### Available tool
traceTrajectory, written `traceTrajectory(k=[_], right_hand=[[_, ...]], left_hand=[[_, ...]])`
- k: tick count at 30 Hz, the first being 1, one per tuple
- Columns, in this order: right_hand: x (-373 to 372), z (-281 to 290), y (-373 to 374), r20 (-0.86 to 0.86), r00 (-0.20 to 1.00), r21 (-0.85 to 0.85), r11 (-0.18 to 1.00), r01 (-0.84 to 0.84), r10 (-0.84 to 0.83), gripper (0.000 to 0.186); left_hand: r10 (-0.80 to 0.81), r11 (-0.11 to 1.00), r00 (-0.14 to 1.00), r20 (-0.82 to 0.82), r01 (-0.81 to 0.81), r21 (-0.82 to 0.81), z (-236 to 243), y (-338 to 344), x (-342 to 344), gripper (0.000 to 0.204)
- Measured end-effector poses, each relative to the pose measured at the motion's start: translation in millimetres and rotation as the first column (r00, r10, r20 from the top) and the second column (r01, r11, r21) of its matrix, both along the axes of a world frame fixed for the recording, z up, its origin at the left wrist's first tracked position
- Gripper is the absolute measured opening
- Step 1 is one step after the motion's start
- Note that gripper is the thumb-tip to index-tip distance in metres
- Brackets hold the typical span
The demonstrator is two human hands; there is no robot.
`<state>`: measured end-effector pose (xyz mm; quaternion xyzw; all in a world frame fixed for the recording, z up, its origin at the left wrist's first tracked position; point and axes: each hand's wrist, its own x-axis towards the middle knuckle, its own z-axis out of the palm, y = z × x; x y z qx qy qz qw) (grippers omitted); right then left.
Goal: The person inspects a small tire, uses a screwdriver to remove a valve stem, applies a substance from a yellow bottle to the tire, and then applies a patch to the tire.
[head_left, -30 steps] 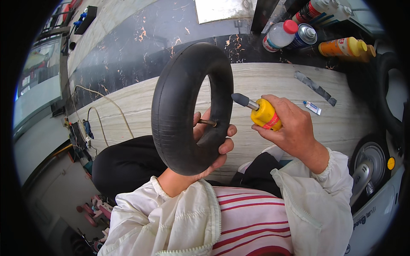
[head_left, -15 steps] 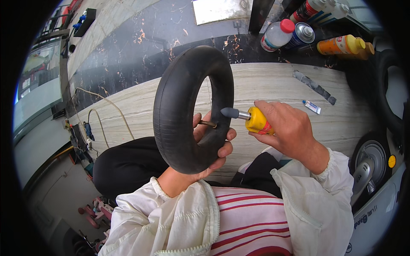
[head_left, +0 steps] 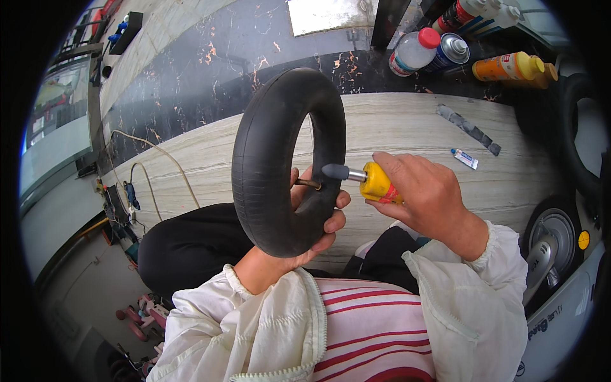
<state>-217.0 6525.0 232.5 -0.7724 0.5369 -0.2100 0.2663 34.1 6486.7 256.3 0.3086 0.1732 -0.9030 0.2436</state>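
Note:
An inflated black inner tube [head_left: 258, 159] stands upright before me, its brass valve stem [head_left: 309, 183] pointing into the ring's opening. My left hand [head_left: 332, 224] is closed around the tube's lower right part, fingers wrapped over it near the valve. In my closed right hand [head_left: 425, 191] is a yellow rotary tool [head_left: 377, 181] with a metal shank and a grey cone-shaped grinding tip [head_left: 335, 171]. That tip points left and overlaps the tube's right side just above the valve; I cannot tell whether it touches. The palm hides most of the tool's body.
On the pale streaked floor at the right lie a small blue-and-white tube [head_left: 465, 158] and a dark grey strip [head_left: 470, 130]. Several bottles and cans, one a red-capped bottle [head_left: 414, 54], stand at the back right. A wheel [head_left: 552, 245] is on the right; a cable [head_left: 168, 156] curves at left.
My right hand has moved the rotary tool slightly left, so its grey tip now overlaps the inner tube more. The tube has turned or shifted very slightly in my left hand.

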Motion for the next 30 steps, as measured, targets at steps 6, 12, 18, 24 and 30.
traceTrajectory(k=[6, 12, 18, 24, 30], right_hand=[[0.8, -1.8, -0.4, 0.024, 1.000, 0.016, 1.000, -0.014, 0.013, 0.068], [-12.1, -6.9, 0.2, 0.158, 0.947, 0.100, 0.958, 0.268, -0.281, 0.064], [-22.3, -6.4, 5.5, 0.242, 0.827, 0.378, 0.834, 0.401, -0.507, 0.058], [-25.5, -13.1, 16.1, 0.247, 0.830, 0.410, 0.830, 0.379, -0.501, 0.056], [-23.4, -67.7, 31.0, 0.273, 0.714, 0.609, 0.690, 0.391, -0.645, 0.045]], left_hand=[[-0.014, 1.000, 0.999, 0.036, 0.014, 0.001, -1.2, 0.9, 0.4, 0.053], [0.011, 0.999, 0.997, -0.076, -0.014, -0.046, 27.2, -12.0, -5.2, 0.059], [0.053, 0.966, 0.964, -0.262, -0.116, -0.229, 88.6, -27.9, -6.0, 0.082], [0.039, 0.966, 0.978, -0.205, -0.089, -0.242, 132.5, -26.3, -8.5, 0.082], [0.010, 0.966, 0.986, -0.164, -0.052, -0.252, 122.3, -32.2, -5.6, 0.081]])
